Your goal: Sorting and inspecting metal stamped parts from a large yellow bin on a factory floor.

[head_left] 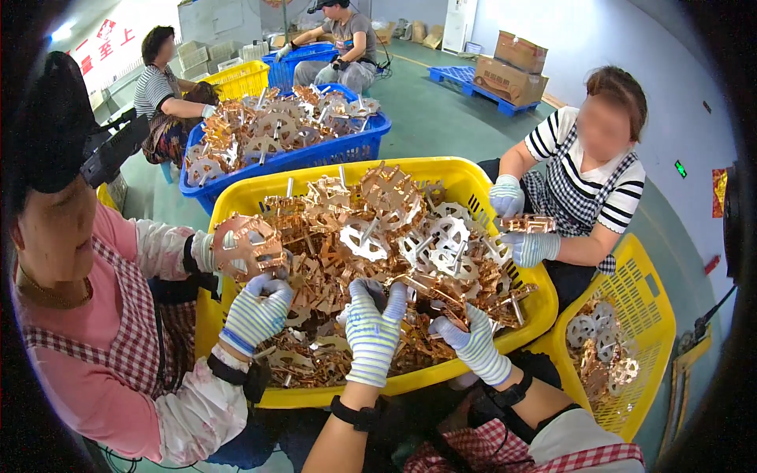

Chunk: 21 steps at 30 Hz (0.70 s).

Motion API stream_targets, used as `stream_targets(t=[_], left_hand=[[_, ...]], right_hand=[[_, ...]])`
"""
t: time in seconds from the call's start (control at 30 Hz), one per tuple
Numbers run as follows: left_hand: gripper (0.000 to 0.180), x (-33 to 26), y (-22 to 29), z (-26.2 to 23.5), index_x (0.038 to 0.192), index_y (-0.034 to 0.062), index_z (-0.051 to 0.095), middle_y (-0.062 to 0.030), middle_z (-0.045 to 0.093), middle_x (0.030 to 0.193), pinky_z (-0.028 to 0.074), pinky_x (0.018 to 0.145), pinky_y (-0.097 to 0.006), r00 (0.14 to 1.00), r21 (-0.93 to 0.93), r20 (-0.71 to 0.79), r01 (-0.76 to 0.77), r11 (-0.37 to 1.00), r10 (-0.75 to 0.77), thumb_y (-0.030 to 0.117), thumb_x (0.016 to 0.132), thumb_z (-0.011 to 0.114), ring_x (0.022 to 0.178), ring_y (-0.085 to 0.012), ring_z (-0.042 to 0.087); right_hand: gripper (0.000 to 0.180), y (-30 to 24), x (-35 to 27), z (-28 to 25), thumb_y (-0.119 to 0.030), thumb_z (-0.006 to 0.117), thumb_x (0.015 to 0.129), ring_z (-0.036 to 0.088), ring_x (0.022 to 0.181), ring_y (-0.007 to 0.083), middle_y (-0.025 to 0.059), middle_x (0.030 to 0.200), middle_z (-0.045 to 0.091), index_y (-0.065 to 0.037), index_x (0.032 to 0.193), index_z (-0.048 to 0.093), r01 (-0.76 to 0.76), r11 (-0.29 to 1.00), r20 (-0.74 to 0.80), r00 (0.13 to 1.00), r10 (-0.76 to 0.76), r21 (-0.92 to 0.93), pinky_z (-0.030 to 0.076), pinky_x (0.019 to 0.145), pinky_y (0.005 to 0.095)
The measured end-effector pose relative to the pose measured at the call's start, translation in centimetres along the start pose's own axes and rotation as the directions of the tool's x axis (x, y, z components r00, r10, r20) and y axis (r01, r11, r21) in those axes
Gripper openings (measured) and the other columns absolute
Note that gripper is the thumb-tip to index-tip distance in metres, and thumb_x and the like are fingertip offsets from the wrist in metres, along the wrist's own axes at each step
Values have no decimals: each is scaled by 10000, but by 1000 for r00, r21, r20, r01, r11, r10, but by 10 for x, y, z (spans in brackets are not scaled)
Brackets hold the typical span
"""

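In striped knit gloves, both my hands are over the near side of a large yellow basket (371, 392) heaped with metal parts. A copper-coloured stamped metal part (432, 293) spans the gap between them, tilted, with cut-outs and small tabs. My left hand (372, 335) pinches its left end between thumb and fingers. My right hand (479, 348) grips the lower right end, thumb and fingers around its edge. Silver slotted discs (364, 239) and more copper-coloured pieces lie heaped just beyond. Glove fingers partly hide where the part is held.
Left, a co-worker's gloved hands hold a round copper-coloured plate (246, 246). Another co-worker at the right holds a copper-coloured part (530, 225). A smaller yellow basket (653, 347) with parts leans at right. Behind stands a full blue basket (371, 142); cartons (509, 79) sit on a blue pallet.
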<state>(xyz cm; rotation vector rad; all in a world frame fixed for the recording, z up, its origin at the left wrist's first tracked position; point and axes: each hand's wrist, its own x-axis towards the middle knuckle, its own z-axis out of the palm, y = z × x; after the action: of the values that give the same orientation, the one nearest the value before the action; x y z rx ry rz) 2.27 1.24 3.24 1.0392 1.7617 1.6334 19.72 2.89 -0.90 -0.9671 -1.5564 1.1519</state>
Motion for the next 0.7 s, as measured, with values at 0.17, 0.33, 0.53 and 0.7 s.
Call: stream_targets(t=[0.17, 0.33, 0.53, 0.7], left_hand=[[446, 6, -14, -11, 1043, 2, 498, -97, 576, 759, 467, 627, -337, 999, -21, 0, 37, 999, -37, 346, 825, 679, 651, -215, 543], [443, 2, 5, -8, 1076, -8, 512, -72, 531, 823, 456, 667, -333, 998, -149, -56, -14, 989, 6, 333, 836, 666, 715, -200, 511], [386, 8, -13, -7, 1002, 7, 563, -131, 551, 952, 436, 769, -342, 996, -167, 71, 67, 984, -56, 318, 808, 685, 819, -224, 510], [282, 5, -3, -8, 933, 7, 572, -103, 518, 891, 454, 776, -337, 992, 232, 72, -121, 965, 107, 188, 753, 692, 854, -222, 503]], right_hand=[[318, -30, -1, 9, -226, 637, 871, 639, 776, 151, 74, 861, 670, -30, 1117, 588, -202, 960, 168, 971, 171, 194, 511, 729, 296], [371, -23, 5, 2, -211, 601, 901, 641, 846, 206, 110, 922, 656, -29, 1215, 521, -265, 906, 215, 956, 201, 331, 514, 807, 347], [500, -19, 11, 2, -218, 606, 896, 569, 994, 163, 83, 1163, 569, -18, 1319, 430, 290, 920, 365, 912, -184, -262, 444, 884, 308], [564, -19, 4, 7, -243, 624, 857, 495, 1141, 218, 123, 1304, 471, -13, 1330, 419, 132, 979, 308, 948, -78, -158, 367, 988, 365]])
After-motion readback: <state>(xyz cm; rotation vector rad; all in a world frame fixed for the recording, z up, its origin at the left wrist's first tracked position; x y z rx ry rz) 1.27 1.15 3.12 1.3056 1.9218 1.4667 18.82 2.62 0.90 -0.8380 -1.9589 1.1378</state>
